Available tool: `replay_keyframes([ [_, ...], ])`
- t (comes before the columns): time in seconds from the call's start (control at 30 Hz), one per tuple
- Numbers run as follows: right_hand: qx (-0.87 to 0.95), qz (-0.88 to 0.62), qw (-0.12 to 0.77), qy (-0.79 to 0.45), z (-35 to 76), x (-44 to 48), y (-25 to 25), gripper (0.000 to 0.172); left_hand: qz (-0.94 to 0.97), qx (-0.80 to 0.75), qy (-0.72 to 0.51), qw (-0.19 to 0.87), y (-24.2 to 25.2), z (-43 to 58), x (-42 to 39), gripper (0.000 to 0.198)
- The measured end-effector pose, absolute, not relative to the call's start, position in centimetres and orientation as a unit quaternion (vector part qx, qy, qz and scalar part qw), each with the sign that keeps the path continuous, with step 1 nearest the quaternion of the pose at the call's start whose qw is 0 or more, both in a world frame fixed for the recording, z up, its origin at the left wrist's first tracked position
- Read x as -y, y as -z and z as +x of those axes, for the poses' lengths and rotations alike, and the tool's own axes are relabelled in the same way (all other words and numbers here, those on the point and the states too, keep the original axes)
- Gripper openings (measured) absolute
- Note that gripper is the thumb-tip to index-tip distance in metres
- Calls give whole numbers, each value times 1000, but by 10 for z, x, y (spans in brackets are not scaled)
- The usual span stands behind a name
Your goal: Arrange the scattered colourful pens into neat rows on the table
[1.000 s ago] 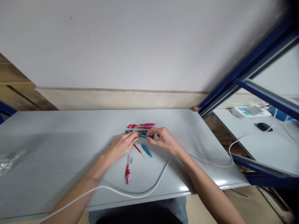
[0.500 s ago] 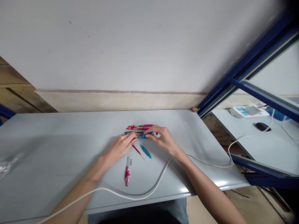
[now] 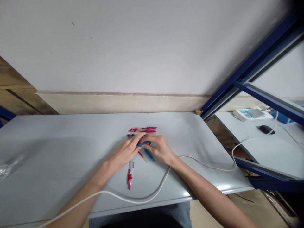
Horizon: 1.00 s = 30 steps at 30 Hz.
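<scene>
My left hand [image 3: 124, 151] and my right hand [image 3: 159, 148] meet over the grey table top [image 3: 71, 148], with a blue pen [image 3: 143, 143] held between their fingers. Its ends are partly hidden by my fingers. A dark pen [image 3: 133, 135] pokes out beyond my left fingertips, and two pink-and-red pens [image 3: 142, 129] lie just beyond that. Below my hands lie a second blue pen [image 3: 149, 155] and a thin orange-red pen [image 3: 142, 156]. A red-and-clear pen [image 3: 129, 175] lies nearer me.
A white cable [image 3: 133, 197] curves across the table under my right forearm. A clear plastic object [image 3: 4, 169] lies at the left edge. Blue metal framing [image 3: 249, 72] stands to the right, before a second desk holding a white device [image 3: 252, 114] and a black mouse [image 3: 266, 129].
My hands have drawn closer together, and the blue pen between them has moved nearer me. My left fingers now cover more of the dark pen.
</scene>
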State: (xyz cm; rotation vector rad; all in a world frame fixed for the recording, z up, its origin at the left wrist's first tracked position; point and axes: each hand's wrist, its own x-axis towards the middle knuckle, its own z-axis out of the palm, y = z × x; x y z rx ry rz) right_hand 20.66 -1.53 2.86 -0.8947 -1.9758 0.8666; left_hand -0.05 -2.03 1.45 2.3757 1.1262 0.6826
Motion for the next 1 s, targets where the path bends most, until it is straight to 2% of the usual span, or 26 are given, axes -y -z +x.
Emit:
replay_keyframes([
  [0.17, 752, -419, 399, -315, 196, 23, -17, 18, 889, -394, -215, 91, -16, 12, 30, 75],
  [0.27, 723, -470, 378, -337, 196, 21, -13, 36, 900, -355, -245, 64, -21, 14, 30, 74],
  [0.4, 696, -487, 398, -347, 199, 15, -15, 44, 887, -360, -289, 12, -31, 6, 23, 62],
  [0.5, 660, -476, 445, -375, 202, 11, -20, 36, 859, -414, -299, -38, -35, -4, 16, 36],
  [0.57, 631, -462, 471, -409, 203, 10, -23, 30, 856, -418, -300, -38, -32, -9, 12, 18],
  [0.6, 620, -459, 475, -424, 203, 9, -23, 30, 856, -418, -302, -33, -30, -11, 11, 17],
  [0.77, 618, -481, 438, -441, 205, 8, -25, 44, 861, -428, -274, -10, -19, -10, 15, 20],
  [0.9, 618, -466, 449, -446, 207, 7, -25, 36, 857, -443, -263, -3, -19, -8, 18, 26],
  [1.0, 639, -483, 397, -449, 209, 7, -26, 50, 867, -415, -275, -17, -20, -9, 17, 24],
])
